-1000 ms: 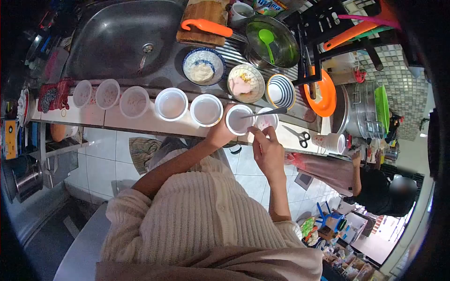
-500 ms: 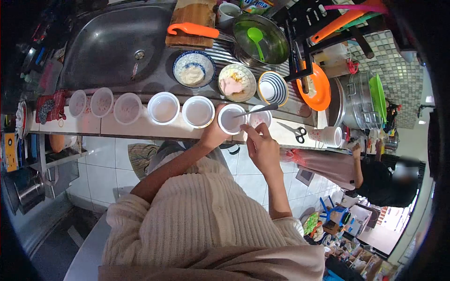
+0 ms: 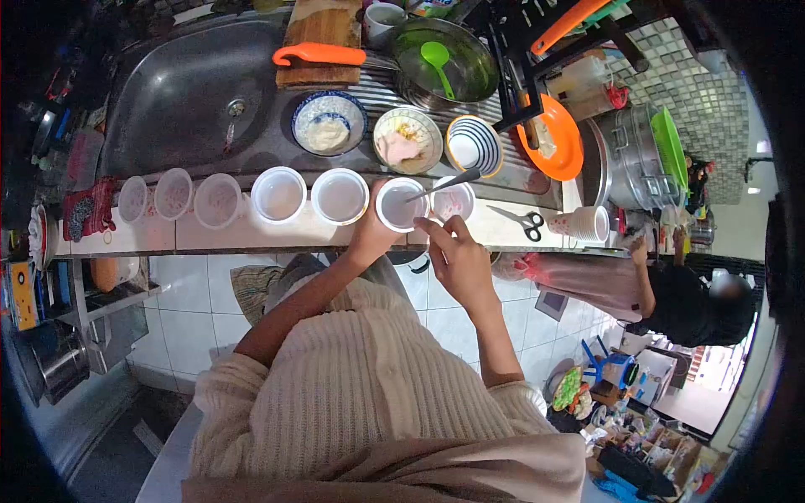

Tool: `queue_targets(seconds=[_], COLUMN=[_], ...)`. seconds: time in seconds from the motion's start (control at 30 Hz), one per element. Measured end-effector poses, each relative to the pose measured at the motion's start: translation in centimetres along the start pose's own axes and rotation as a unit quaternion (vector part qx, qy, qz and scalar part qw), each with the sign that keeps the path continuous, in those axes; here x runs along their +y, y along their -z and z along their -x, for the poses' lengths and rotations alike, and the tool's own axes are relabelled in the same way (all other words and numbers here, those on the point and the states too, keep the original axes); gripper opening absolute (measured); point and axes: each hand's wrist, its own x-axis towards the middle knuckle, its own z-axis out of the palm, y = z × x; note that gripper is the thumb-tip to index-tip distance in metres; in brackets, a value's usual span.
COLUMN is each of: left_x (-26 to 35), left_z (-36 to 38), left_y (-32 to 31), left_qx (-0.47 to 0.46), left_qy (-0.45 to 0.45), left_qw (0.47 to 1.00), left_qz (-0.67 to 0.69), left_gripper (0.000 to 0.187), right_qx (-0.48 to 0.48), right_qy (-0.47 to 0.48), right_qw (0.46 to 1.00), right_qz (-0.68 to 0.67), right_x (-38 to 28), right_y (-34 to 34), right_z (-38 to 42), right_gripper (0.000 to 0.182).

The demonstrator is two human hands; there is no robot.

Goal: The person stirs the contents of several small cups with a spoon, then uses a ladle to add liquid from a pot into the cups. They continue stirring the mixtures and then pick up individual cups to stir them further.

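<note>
My left hand (image 3: 372,236) is wrapped around a white plastic cup (image 3: 388,220) at the counter's front edge. A spoon (image 3: 459,178) leans in this cup, its dark handle pointing up and right. My right hand (image 3: 461,261) has bent fingers, with a fingertip at the cup's near right rim; it seems to pinch there. Just right of the held cup stands another plastic cup (image 3: 454,204), partly behind the spoon handle. Left of it are two whitish-filled cups, one nearer (image 3: 340,197) and one farther (image 3: 279,195).
More cups (image 3: 216,201) line the left counter. Behind are a blue-rimmed bowl (image 3: 329,123), a bowl with pink food (image 3: 407,141), a striped bowl (image 3: 474,147), a pan (image 3: 482,63) and the sink (image 3: 180,92). Scissors (image 3: 530,223) and stacked cups (image 3: 580,225) lie right. Another person (image 3: 696,298) stands far right.
The view has shifted slightly, moving the counter items a little left. Both hands remain at the same cup, and the spoon still leans in it.
</note>
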Motion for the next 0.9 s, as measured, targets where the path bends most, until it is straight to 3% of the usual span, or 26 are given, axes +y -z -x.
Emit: queue_targets(seconds=[0.4, 0.9], left_x=[-0.38, -0.83], left_z=[0.02, 0.25], left_y=[-0.09, -0.1], left_qx=[0.008, -0.002], left_qy=[-0.028, -0.026], left_qw=[1.0, 1.0], left_qz=[0.011, 0.006], left_gripper=[0.054, 0.054], right_qx=[-0.023, -0.01], right_qy=[-0.04, -0.036], right_qw=[0.999, 0.999], right_qz=[-0.011, -0.026], right_x=[-0.57, -0.62], right_y=[0.26, -0.34], right_z=[0.45, 0.31], right_gripper=[0.043, 0.037])
